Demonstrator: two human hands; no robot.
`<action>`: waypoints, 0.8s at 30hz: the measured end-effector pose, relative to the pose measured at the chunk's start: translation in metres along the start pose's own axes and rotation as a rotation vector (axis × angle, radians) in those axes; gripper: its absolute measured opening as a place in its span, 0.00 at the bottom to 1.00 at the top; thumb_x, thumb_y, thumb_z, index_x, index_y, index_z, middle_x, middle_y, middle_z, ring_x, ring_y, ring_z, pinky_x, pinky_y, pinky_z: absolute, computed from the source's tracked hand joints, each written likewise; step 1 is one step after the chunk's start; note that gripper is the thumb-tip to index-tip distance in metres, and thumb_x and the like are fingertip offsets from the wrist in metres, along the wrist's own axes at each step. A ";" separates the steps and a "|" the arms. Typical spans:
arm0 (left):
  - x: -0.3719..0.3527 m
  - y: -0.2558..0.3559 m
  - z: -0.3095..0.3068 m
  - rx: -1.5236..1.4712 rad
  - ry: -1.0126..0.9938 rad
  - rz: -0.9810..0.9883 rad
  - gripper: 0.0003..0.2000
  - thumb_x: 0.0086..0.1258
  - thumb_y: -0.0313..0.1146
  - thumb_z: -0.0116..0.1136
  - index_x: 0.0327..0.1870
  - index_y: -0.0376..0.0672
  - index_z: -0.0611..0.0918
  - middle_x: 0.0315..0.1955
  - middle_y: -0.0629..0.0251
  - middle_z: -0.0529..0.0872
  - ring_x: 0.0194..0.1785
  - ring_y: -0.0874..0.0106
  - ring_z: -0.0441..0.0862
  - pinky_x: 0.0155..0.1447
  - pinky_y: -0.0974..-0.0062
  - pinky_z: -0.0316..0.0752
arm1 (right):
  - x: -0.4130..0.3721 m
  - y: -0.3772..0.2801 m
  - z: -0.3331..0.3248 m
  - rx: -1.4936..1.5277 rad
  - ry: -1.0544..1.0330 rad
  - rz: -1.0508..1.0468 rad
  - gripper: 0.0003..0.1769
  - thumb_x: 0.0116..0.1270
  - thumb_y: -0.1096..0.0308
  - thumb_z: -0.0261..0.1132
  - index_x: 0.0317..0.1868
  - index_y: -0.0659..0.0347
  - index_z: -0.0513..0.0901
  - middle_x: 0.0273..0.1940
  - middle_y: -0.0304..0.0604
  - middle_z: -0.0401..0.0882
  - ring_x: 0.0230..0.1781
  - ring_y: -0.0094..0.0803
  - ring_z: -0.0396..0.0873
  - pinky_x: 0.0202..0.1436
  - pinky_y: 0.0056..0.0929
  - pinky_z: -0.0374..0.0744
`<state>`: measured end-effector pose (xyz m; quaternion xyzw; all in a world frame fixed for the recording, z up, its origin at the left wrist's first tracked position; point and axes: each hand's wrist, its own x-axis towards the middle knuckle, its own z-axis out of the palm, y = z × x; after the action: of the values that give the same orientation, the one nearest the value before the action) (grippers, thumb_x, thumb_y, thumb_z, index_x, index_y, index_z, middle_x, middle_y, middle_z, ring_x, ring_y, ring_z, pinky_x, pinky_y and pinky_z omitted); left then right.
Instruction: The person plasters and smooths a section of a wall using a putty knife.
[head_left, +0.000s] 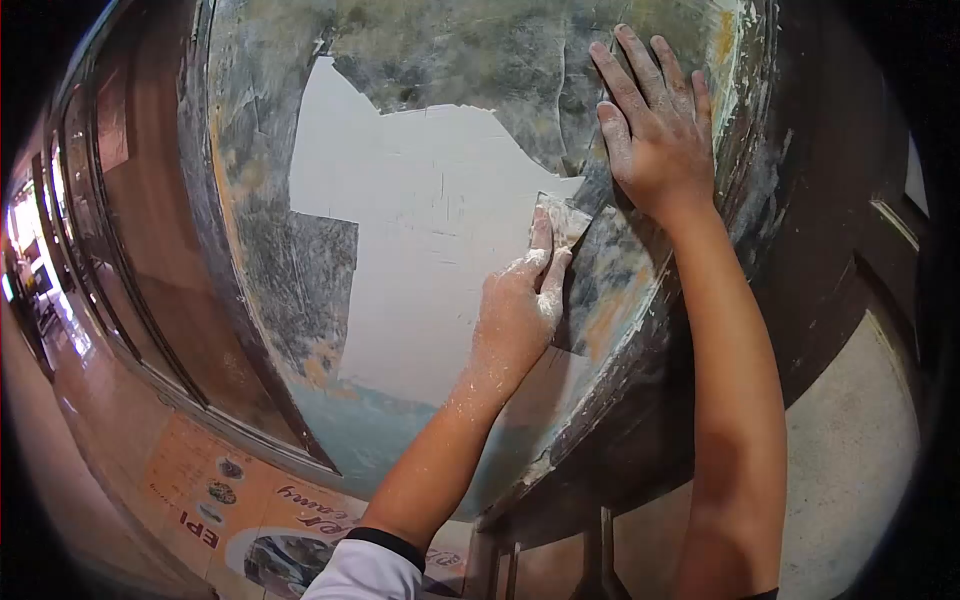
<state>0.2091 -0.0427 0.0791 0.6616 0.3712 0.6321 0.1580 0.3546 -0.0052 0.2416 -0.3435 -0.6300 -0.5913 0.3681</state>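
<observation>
My left hand [515, 310], dusted white, is closed around a scraper. The scraper's whitish, smeared blade [568, 222] lies against the wall, at the right border of a smooth white patch [410, 250]. My index finger stretches along the blade, and the handle is hidden in the hand. Higher up and to the right, my right hand [655, 135] rests flat with fingers spread on the dark, mottled wall surface [450, 50]. It holds nothing. White powder covers its fingers. The patch has jagged upper edges and a straight-cut dark corner [305, 280] at its left.
A rough, flaking edge [640, 340] bounds the panel on the right. Dark wooden panels [165, 200] stand at the left. Printed cardboard [240, 510] lies on the floor below. At far left, bright light [30, 235] comes in from an opening.
</observation>
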 end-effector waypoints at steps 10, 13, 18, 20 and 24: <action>0.005 -0.005 0.001 0.013 0.031 0.102 0.28 0.78 0.32 0.60 0.76 0.35 0.69 0.37 0.33 0.83 0.45 0.40 0.82 0.42 0.60 0.78 | 0.000 0.002 0.000 -0.005 -0.015 0.004 0.32 0.78 0.57 0.57 0.81 0.29 0.65 0.83 0.27 0.59 0.84 0.39 0.55 0.85 0.57 0.48; 0.000 -0.003 0.001 -0.033 0.056 0.121 0.29 0.79 0.32 0.59 0.77 0.35 0.67 0.34 0.36 0.84 0.38 0.39 0.83 0.41 0.53 0.76 | -0.001 0.002 0.004 -0.010 0.029 0.017 0.30 0.78 0.52 0.58 0.79 0.27 0.68 0.81 0.23 0.62 0.83 0.36 0.57 0.85 0.56 0.51; 0.006 -0.002 0.000 -0.019 0.060 0.149 0.28 0.78 0.32 0.60 0.76 0.34 0.68 0.33 0.37 0.84 0.36 0.40 0.83 0.39 0.54 0.76 | -0.002 0.002 0.004 -0.009 0.026 0.015 0.30 0.78 0.51 0.58 0.79 0.26 0.67 0.82 0.24 0.62 0.83 0.35 0.57 0.85 0.55 0.50; 0.007 0.000 -0.001 0.001 0.067 0.163 0.28 0.78 0.32 0.60 0.76 0.34 0.69 0.32 0.37 0.84 0.35 0.40 0.83 0.38 0.53 0.76 | -0.001 0.002 0.003 -0.009 0.025 0.018 0.31 0.77 0.51 0.59 0.79 0.27 0.68 0.81 0.24 0.62 0.83 0.36 0.58 0.85 0.56 0.51; 0.012 0.009 -0.004 0.008 0.042 0.129 0.28 0.78 0.31 0.60 0.76 0.34 0.69 0.31 0.38 0.83 0.33 0.41 0.83 0.38 0.53 0.75 | -0.002 0.001 0.002 -0.019 0.006 0.024 0.31 0.77 0.51 0.59 0.79 0.27 0.68 0.81 0.24 0.62 0.82 0.36 0.59 0.85 0.56 0.52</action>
<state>0.2070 -0.0419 0.0944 0.6714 0.3336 0.6532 0.1062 0.3562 -0.0034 0.2403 -0.3527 -0.6191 -0.5936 0.3741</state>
